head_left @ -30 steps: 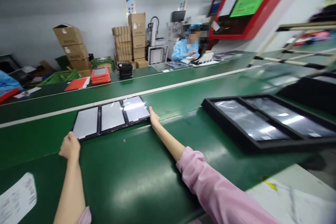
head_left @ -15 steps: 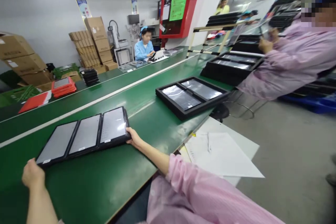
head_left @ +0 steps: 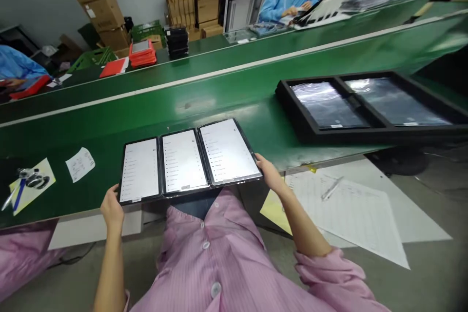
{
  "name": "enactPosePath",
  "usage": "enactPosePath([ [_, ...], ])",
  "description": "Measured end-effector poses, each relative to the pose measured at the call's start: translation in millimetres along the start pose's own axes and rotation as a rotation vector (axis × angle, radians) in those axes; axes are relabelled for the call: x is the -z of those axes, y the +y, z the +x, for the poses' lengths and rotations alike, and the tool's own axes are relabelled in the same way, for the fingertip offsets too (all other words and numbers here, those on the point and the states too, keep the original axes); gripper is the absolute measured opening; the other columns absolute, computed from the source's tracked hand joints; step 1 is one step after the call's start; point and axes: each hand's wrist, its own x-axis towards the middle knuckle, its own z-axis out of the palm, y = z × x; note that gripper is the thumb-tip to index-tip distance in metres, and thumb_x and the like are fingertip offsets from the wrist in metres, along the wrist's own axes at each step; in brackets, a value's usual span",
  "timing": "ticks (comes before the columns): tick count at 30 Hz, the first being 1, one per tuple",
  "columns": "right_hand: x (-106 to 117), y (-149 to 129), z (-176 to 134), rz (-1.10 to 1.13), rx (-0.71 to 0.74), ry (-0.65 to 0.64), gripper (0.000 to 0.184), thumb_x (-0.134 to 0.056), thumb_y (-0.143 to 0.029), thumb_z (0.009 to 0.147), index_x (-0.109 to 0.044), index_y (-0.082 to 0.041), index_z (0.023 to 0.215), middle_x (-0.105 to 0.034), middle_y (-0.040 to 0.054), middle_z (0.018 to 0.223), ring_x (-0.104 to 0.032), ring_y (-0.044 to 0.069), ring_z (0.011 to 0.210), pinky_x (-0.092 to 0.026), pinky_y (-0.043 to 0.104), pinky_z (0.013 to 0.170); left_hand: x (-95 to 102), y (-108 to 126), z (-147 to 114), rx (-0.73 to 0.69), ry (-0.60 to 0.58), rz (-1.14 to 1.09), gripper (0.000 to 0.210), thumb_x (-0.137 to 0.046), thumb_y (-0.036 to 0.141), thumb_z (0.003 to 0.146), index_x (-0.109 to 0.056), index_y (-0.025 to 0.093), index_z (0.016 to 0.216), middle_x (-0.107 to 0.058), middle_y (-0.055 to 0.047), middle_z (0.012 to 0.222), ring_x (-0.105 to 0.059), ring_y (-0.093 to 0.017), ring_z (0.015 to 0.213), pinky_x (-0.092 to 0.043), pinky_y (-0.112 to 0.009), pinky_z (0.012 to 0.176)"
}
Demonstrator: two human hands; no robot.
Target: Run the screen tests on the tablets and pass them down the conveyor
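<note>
Three tablets lie side by side in a row, their lit white screens showing lists of text: a left tablet (head_left: 139, 169), a middle tablet (head_left: 184, 161) and a right tablet (head_left: 229, 151). My left hand (head_left: 112, 207) is closed on the lower left corner of the row. At the opposite end, my right hand (head_left: 269, 173) grips the right tablet's outer edge. The row sits over the front edge of the green bench (head_left: 197, 102), close to my body. Fingers under the tablets are hidden.
A black foam tray (head_left: 314, 132) with two wrapped tablets stands on the right. Below it are papers (head_left: 351, 204) with a pen. Left on the bench lie a paper slip (head_left: 80, 165) and a yellow note (head_left: 47, 175) with pens. Co-workers in blue sit across the bench.
My view has turned right-to-left and down toward my lap. Both hands have brought the row of tablets closer to my body, at the bench's front edge; the screens now show lists clearly.
</note>
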Motion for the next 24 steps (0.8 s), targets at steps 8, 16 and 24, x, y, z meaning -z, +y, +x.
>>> enactPosePath([
  [8, -23.2, -65.5, -8.8, -0.863, 0.593, -0.001, 0.050, -0.041, -0.053, 0.101, -0.061, -0.033, 0.142, -0.049, 0.0170, 0.143, -0.044, 0.038, 0.128, -0.038, 0.056, 0.103, -5.8, 121.9, -78.5, -0.382, -0.037, 0.300, 0.057, -0.035, 0.058, 0.102, -0.060, 0.024, 0.140, -0.026, -0.024, 0.162, -0.023, -0.046, 0.148, -0.008, -0.085, 0.105],
  [16, -23.0, -44.0, -14.7, -0.779, 0.700, -0.022, 0.047, -0.033, -0.057, 0.103, -0.072, -0.042, 0.125, -0.035, 0.0085, 0.154, -0.032, 0.038, 0.139, -0.014, 0.068, 0.115, -16.4, 145.1, -93.7, -0.541, -0.246, 0.311, 0.053, -0.039, 0.057, 0.102, -0.060, 0.030, 0.142, -0.013, -0.020, 0.168, -0.014, -0.049, 0.151, -0.010, -0.087, 0.105],
  [24, 9.4, -23.0, -29.7, -0.534, 0.597, 0.203, 0.060, -0.020, -0.059, 0.103, -0.059, -0.032, 0.140, -0.043, 0.0136, 0.143, -0.042, 0.036, 0.130, -0.031, 0.062, 0.109, 13.0, 93.3, -53.8, -0.297, -0.064, 0.237, 0.086, -0.030, 0.068, 0.099, -0.022, 0.008, 0.161, -0.013, -0.034, 0.163, -0.034, -0.052, 0.143, -0.013, -0.083, 0.109],
])
